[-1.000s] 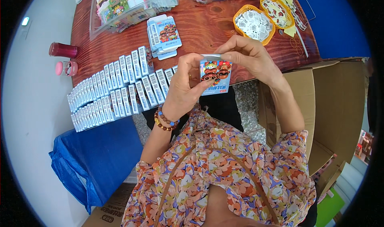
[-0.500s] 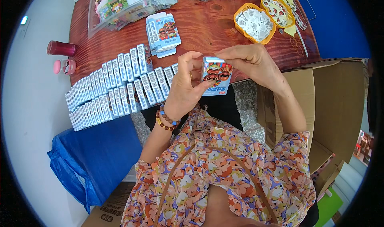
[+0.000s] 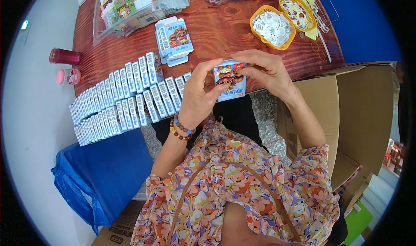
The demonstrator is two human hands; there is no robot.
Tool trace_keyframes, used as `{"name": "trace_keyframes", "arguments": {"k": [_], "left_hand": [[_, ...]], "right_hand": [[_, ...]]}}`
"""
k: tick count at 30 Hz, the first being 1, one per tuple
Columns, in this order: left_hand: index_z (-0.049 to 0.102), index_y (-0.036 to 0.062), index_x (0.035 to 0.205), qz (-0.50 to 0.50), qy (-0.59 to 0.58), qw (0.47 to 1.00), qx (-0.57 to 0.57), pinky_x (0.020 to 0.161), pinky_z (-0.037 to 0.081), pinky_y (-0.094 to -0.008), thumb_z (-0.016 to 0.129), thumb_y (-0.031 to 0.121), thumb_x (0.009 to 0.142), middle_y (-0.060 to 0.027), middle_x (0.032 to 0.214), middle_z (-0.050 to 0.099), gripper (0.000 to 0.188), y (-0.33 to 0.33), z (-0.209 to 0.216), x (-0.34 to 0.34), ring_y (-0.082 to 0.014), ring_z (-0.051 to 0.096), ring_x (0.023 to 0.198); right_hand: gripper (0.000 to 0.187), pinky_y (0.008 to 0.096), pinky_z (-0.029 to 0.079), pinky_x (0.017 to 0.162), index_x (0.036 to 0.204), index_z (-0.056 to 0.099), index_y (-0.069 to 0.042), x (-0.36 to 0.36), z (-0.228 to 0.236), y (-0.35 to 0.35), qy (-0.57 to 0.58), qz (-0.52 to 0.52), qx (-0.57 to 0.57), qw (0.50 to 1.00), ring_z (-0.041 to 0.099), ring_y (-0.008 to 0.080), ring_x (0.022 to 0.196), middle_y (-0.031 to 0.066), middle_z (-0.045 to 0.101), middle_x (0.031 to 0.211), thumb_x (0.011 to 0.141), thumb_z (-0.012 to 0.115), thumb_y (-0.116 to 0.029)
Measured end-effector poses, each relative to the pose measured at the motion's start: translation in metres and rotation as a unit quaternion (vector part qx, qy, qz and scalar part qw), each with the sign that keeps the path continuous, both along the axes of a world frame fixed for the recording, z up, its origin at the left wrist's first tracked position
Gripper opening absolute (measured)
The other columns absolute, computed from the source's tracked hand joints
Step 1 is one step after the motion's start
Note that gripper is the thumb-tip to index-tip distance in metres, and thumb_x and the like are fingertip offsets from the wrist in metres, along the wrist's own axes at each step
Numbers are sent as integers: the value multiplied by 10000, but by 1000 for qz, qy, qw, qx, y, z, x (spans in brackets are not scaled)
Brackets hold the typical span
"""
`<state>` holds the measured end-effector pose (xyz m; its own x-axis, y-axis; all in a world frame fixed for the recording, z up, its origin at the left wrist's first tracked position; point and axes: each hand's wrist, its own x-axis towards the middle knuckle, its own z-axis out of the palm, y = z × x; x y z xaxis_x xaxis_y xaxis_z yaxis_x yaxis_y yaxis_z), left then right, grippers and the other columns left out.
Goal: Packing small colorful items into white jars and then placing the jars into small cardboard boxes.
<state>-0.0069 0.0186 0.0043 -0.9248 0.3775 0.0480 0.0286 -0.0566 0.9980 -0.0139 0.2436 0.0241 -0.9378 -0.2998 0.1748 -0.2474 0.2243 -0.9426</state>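
The small blue box (image 3: 235, 91) sits between both hands at the near edge of the wooden table (image 3: 221, 27). The pale flap seen along the box's far edge 1 second ago is now out of sight, and the right hand (image 3: 268, 72) has curled over that edge, thumb and fingers pinching the far right corner. The left hand (image 3: 199, 90) grips the box's left side, its thumb across the printed front. Left of the box stand 2 rows of upright boxes (image 3: 125, 84); beyond it to the left lies a stack of flat boxes (image 3: 175, 40); beyond it to the right, 2 yellow baskets (image 3: 281, 47). A cardboard carton (image 3: 364, 116) stands to its right. Colourful cartoon figures decorate the box's front, partly covered by fingers.
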Motion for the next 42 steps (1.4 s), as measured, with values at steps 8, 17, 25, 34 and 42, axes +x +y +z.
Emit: {"name": "trace_keyframes", "arguments": {"k": [8,17,25,34,42], "left_hand": [[549,21,1237,6,-99,995,-32,793,556,-290,739,30,866,-72,1063,654,417,0,-4,8,-139,668,978],[648,103,1167,128,310,773,-538,955,333,-493,766,293,788,-75,954,645,440,-1,-7,-5,-272,562,998],[598,76,1285,159,306,763,-546,1052,301,-569,811,327,750,-138,1270,535,628,-28,1,3,-329,510,1157],[590,54,1284,81,294,791,-531,1043,336,-531,802,310,762,-117,1220,536,619,-37,-6,5,-320,528,1098],[569,90,1346,82,299,793,-525,1062,309,-491,768,358,812,-113,1210,547,630,-35,-5,4,-319,499,1135]], "right_hand": [[283,291,541,885,1177,693,2,-9,-12,5,-93,43,11,995,664,164,1049,86,699,1140,895,683,-3],[440,264,529,872,1390,550,-16,18,-59,-33,-164,1,-6,986,639,118,1008,43,672,1143,961,637,-53],[384,393,514,932,1261,605,44,10,-75,-68,-69,70,34,995,665,354,1094,223,681,1178,890,643,-45],[473,400,489,1000,1357,564,-26,-65,-78,-57,91,-24,262,961,605,290,1206,141,621,1324,909,673,-134],[483,438,351,1140,1349,575,-77,-134,-100,-81,259,97,358,892,477,298,1354,105,541,1435,891,674,-194]]}}
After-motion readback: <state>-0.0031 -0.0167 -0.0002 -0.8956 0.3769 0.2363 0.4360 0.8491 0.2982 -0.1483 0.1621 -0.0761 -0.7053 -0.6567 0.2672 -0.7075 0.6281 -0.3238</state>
